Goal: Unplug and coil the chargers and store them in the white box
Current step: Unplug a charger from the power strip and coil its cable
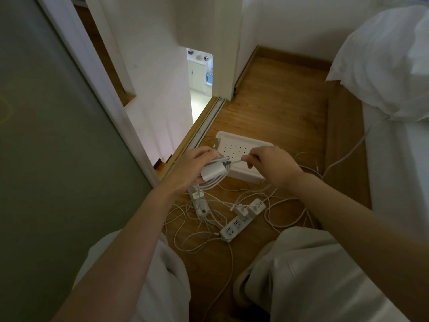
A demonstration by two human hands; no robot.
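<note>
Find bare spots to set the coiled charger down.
Bare: floor beyond the box, up to the wall; also the box's visible bottom. Crowded: cables and power strips on the box's near side; more cables toward the bed.

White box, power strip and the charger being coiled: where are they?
white box (236, 147), head view, perforated floor.
power strip (233, 227), head view, socket face.
charger (214, 173), head view, adapter block.

I see a wooden floor (278, 108). At the far side of it sits the white box (241, 138). Nearer to me lies a power strip (233, 227) with two chargers (241, 211) plugged into its far end. To its left lies a second strip (199, 204). Loose white cables (192, 239) tangle around both strips.
</note>
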